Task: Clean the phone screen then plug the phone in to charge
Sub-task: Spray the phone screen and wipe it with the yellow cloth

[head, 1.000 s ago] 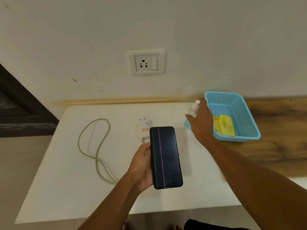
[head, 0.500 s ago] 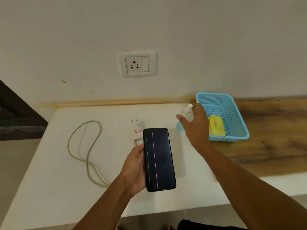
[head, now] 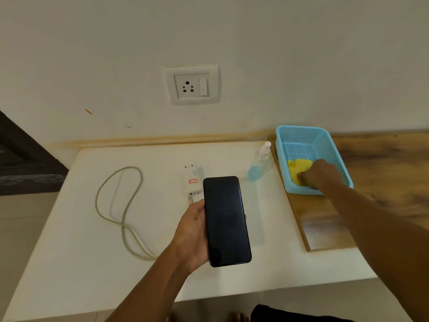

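Above the white table (head: 69,263), our left hand (head: 192,238) grasped the phone (head: 226,220) along its left edge, screen up and dark, with the thumb lying against the side. Just beyond the top of that grip lay the white charger (head: 191,182), flat on the table, its prongs pointing toward the wall, and from under our left hand the pale cable (head: 120,205) ran away to the left in a loose loop. On the wall farther beyond the phone sat the socket (head: 191,86) with its switch. To the right of the held phone the spray bottle (head: 258,163) stood upright, holding a little blue liquid, just beside the blue basket (head: 299,133). Our right hand (head: 318,174) reached down inside that basket, its fingers on the yellow cloth (head: 296,167); whether they had closed on the cloth we could not tell, since the hand was blurred.
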Demonstrator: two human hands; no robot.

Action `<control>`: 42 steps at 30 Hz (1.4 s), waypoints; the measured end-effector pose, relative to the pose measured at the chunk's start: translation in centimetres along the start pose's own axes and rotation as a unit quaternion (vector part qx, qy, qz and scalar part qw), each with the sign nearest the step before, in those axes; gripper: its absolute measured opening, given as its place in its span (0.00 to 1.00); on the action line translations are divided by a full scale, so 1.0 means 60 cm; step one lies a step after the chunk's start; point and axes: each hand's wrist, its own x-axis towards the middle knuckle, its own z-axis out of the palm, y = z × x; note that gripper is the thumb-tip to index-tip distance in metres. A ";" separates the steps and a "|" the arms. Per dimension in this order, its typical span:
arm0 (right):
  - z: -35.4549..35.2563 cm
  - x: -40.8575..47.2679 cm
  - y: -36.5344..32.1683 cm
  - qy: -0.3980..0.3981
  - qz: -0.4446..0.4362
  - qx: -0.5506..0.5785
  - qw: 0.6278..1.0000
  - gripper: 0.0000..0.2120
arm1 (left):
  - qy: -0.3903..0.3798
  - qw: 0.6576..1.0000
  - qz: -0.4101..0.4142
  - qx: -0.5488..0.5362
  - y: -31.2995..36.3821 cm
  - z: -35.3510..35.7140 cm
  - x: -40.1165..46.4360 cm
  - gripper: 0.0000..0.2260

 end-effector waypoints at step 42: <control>0.047 -0.413 -0.118 0.185 -0.317 -0.055 0.929 0.24 | 0.013 0.999 0.018 0.035 -0.004 0.041 -0.026 0.22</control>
